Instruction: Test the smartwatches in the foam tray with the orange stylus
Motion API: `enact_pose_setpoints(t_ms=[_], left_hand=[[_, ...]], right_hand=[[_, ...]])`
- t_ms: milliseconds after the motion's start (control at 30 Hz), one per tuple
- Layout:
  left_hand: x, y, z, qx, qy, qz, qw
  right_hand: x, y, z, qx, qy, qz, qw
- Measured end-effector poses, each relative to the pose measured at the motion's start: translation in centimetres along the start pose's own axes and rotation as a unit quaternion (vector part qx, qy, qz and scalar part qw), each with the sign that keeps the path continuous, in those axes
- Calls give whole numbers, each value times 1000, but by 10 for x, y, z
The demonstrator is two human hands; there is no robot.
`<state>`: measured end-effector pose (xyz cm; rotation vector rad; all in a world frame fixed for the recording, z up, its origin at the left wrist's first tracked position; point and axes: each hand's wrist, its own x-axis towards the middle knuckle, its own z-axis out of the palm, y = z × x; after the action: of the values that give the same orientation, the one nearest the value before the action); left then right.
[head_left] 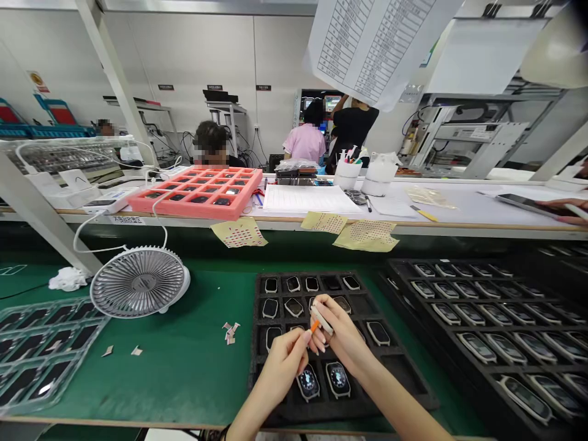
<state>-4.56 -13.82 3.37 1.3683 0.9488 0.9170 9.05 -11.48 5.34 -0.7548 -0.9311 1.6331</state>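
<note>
My right hand (343,337) is closed around a pale watch case (323,320), lifted above a black foam tray (407,370). My left hand (282,361) pinches a small orange stick (315,326), whose far end meets the edge of the watch case; its exact kind is too small to tell. Beneath my hands, the tray holds several square smartwatches in its pockets, some hidden by my fingers. Two near the front, a lit watch (307,382) and another lit watch (339,378), show glowing screens.
More black trays (482,306) full of watches stand at right. A grey fan (142,283), small scraps (230,331) and a clear plastic tray (50,349) lie left. On the shelf ahead are a pink foam tray (239,208), papers (307,199) and another person's hand (569,207).
</note>
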Motion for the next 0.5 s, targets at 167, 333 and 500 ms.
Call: enact_pose_setpoints(t_ms=[167, 333, 500], left_hand=[[1, 3, -3, -2, -9, -22, 1000], [3, 0, 0, -26, -10, -11, 1000], [4, -7, 4, -47, -1, 0, 999]], right_hand=[[0, 4, -1, -27, -3, -9, 1000], [3, 11, -3, 116, -35, 78, 990], [6, 20, -3, 212, 0, 107, 971]])
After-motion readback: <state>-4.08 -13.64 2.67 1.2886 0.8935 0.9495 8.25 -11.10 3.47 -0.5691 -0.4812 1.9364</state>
